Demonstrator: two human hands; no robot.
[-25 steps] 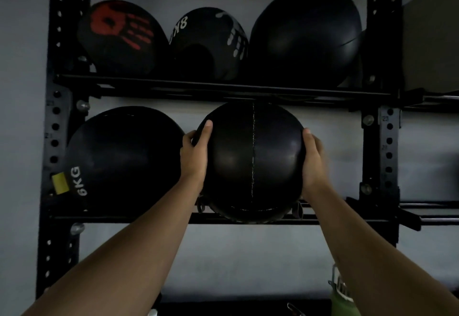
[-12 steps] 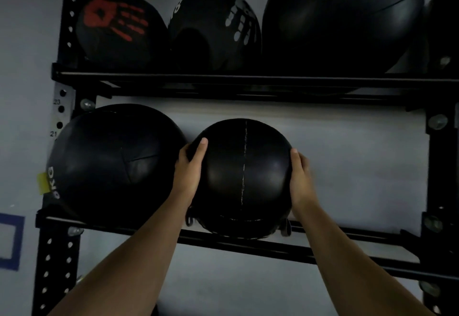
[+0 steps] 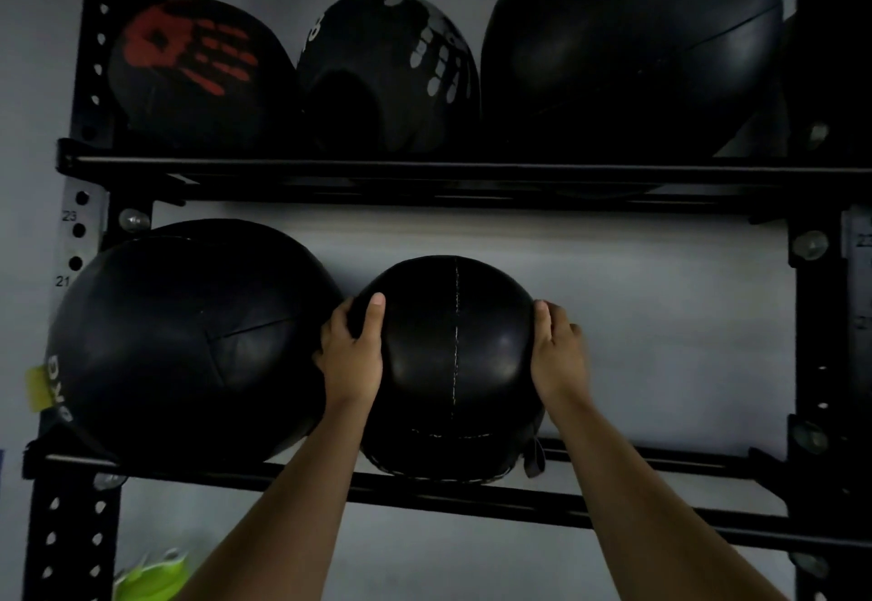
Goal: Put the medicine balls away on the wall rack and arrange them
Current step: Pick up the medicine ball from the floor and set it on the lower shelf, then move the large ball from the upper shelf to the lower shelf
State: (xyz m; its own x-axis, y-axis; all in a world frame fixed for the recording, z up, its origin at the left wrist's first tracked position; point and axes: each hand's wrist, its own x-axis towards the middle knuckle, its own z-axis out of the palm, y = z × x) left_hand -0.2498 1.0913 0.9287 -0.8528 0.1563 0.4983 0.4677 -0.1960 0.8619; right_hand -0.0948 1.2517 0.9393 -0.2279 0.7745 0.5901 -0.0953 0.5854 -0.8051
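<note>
Medicine balls (image 3: 453,364) number five: three above, two below, two hands (image 3: 351,355) gripping one.

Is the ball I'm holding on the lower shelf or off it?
On: the ball sits on the lower rails, left hand and right hand clasping its sides.

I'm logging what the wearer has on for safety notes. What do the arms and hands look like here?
Both forearms are bare, with no sleeves in view. The left hand and right hand wear no gloves; no rings, watch or wristbands show. Lighting is dim, so fine detail is hard to tell.
</note>
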